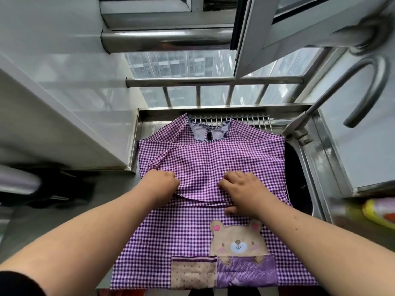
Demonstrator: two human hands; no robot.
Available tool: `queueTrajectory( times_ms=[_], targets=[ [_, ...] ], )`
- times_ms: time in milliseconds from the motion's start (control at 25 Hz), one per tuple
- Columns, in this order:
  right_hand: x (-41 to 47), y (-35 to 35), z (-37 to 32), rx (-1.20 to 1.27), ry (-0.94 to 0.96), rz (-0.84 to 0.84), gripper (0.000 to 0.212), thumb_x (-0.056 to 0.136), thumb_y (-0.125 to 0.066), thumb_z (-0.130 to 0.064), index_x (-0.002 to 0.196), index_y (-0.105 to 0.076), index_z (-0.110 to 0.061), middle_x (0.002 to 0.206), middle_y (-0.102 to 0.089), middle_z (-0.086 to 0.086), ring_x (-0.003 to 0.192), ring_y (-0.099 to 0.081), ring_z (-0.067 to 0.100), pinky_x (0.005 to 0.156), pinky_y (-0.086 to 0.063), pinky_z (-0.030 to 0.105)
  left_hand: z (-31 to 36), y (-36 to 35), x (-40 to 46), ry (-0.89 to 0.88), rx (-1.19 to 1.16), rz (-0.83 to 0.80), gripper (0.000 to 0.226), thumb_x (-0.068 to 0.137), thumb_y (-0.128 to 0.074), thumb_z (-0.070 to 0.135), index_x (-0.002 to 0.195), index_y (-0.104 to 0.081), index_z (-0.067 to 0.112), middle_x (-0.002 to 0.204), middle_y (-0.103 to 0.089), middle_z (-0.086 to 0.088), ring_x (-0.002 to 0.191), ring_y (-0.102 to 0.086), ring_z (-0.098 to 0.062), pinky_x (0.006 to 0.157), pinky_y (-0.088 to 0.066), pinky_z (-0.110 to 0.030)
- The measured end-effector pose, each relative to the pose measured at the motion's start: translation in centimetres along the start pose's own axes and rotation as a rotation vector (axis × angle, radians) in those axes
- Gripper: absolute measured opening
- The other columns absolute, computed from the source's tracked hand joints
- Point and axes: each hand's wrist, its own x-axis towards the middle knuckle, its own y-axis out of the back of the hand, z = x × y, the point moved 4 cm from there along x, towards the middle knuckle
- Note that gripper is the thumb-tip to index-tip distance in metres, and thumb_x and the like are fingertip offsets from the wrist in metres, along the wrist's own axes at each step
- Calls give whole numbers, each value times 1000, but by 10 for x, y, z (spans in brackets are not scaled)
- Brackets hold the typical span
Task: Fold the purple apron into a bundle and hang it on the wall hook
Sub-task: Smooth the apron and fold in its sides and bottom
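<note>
The purple gingham apron (213,159) lies spread flat over the steel sink and counter, neckline toward the window, a brown bear patch and pockets near me. Both sleeves are folded in across its chest. My left hand (159,181) pinches the folded sleeve cloth at the apron's middle left. My right hand (242,192) presses down on the folded cloth at the middle, fingers bent over the fold, thumb under its edge. No wall hook is in view.
A curved steel tap (333,90) rises at the sink's right. A drain rack (241,121) sits behind the neckline. The window railing (213,81) stands beyond. White tiled wall (64,86) is at left, dark blurred objects (49,189) at left, a yellow cloth (378,212) at right.
</note>
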Motion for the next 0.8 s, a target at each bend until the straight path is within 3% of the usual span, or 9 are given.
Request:
queueTrajectory(
  times_ms=[120,240,280,400,480,640,800],
  targets=[
    [-7,-3,-11,25,7,34,62,92,-68,-41,149,-49,-28,160,-42,6,138,-48,29,106,-47,48,-1,7,-6,-19,7,77,20,94,-52,34,109,-60,23,112,-68,0,101,-68,-25,81,-49,-40],
    [-13,-14,-18,-18,28,54,44,88,-71,-31,132,-66,-30,140,-63,6,116,-66,29,85,-57,46,-3,5,-15,-23,33,53,20,93,-53,37,108,-59,24,110,-70,0,98,-67,-25,84,-51,-40],
    [-15,-17,-20,-18,36,38,41,90,-68,-30,131,-66,-30,139,-64,4,115,-66,28,86,-56,45,-4,1,-19,-11,34,13,24,93,-54,37,111,-60,24,113,-70,0,101,-67,-25,87,-51,-41],
    [-27,-18,-23,22,1,54,46,98,-56,-33,143,-60,-31,152,-55,4,131,-58,28,102,-51,48,-8,-12,-30,63,-58,-81,35,93,-55,39,124,-60,23,125,-64,-2,114,-63,-24,96,-51,-44],
    [-38,-20,-26,6,-27,78,51,97,-53,-36,148,-56,-28,156,-53,4,136,-55,28,109,-48,48,-9,-16,-39,103,-150,-31,38,91,-56,39,126,-58,24,129,-58,-2,117,-59,-24,97,-52,-43],
    [-60,-35,-47,-3,11,73,53,92,-47,-42,137,-65,-20,138,-65,6,116,-65,28,96,-56,45,-9,-34,-67,213,-282,65,42,89,-57,40,127,-56,23,133,-51,-1,119,-56,-23,91,-53,-41],
    [-92,-56,-76,41,120,31,48,89,-56,-50,127,-65,-23,124,-67,2,103,-66,27,83,-56,46,4,-72,-108,381,-440,-33,53,89,-58,43,138,-50,25,145,-43,-3,130,-51,-27,101,-52,-47]
  ],
)
